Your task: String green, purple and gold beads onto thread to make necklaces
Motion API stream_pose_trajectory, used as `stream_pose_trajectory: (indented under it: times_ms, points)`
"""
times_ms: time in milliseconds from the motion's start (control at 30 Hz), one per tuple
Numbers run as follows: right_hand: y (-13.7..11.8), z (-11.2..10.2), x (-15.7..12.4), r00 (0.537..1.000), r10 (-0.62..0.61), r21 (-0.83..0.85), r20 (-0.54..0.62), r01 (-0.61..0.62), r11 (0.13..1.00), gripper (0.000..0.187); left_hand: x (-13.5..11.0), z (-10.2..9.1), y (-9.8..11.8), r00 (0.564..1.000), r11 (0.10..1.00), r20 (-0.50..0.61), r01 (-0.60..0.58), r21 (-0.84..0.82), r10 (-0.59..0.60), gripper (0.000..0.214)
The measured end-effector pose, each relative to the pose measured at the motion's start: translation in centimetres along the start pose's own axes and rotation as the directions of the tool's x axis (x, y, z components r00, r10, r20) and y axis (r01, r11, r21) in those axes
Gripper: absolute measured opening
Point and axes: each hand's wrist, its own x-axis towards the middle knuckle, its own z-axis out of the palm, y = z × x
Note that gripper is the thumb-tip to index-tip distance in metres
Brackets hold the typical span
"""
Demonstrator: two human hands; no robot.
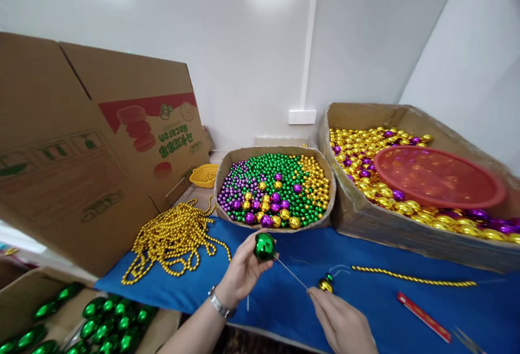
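Note:
My left hand (241, 272) wears a watch and is closed around a shiny green ball (265, 246), held over the blue cloth (280, 305). From the ball's lower right a thin pale string (293, 274) runs taut to my right hand (341, 319), whose fingers pinch its end. Whether a needle is on that string I cannot tell. Just beyond my right fingers lie a gold ball (325, 284) and a small green bead (329, 277) with loose clear thread. A short gold bead strand (414, 277) stretches across the cloth farther right.
A carton (274, 191) of purple, green and gold beads stands ahead. At right, a bigger box (365, 224) holds gold and purple balls under a red basin (439, 178). Gold bead chains (174, 240) are heaped left. Green balls (109, 324) fill a lower-left box. Scissors (467, 340) lie near a red packet (423, 316).

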Motion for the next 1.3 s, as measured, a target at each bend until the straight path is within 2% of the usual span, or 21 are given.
stream_pose_trajectory:
  times_ms: [167,300,367,500,667,867,1033,1200,1300]
  points:
    - [-0.4,0.3,0.5,0.999,0.053,0.112,0.002,-0.053,0.992,0.035,-0.9,0.7,-1.2,0.992,0.982,0.123,-0.044,0.181,0.022,0.048]
    - [-0.3,0.0,0.3,0.991,0.109,0.320,0.082,-0.130,0.938,0.031,-1.0,1.0,-1.7,0.985,0.992,0.163,0.032,0.125,-0.052,0.048]
    - [-0.2,-0.1,0.1,0.986,0.131,0.372,0.106,-0.162,0.914,0.030,-1.0,1.0,-1.8,0.982,0.993,0.170,0.062,0.099,-0.079,0.049]
    - [-0.4,-0.3,0.0,0.978,0.179,0.397,0.104,-0.206,0.894,0.031,-0.9,1.2,-1.9,0.986,0.992,0.153,0.041,0.119,-0.060,0.046]
    - [-0.9,-0.6,0.3,0.968,0.188,0.448,0.164,-0.243,0.860,0.032,-1.0,1.2,-2.1,0.983,0.994,0.156,0.087,0.063,-0.096,0.047]
    - [-0.5,-0.1,-0.2,0.990,0.134,0.366,0.047,-0.142,0.920,0.031,-0.9,1.1,-2.1,0.982,0.992,0.146,0.109,0.062,-0.117,0.044]
    - [-0.5,0.1,-0.2,0.987,0.143,0.377,0.080,-0.162,0.912,0.031,-1.0,1.2,-2.1,0.988,0.993,0.134,0.068,0.095,-0.081,0.046]
    - [-0.6,-0.1,-0.2,0.986,0.159,0.395,0.057,-0.168,0.903,0.032,-1.1,1.3,-2.2,0.985,0.993,0.133,0.099,0.062,-0.107,0.046]
    - [-0.8,-0.4,-0.1,0.982,0.168,0.422,0.081,-0.187,0.887,0.033,-1.0,1.3,-2.3,0.986,0.993,0.126,0.104,0.048,-0.109,0.046]
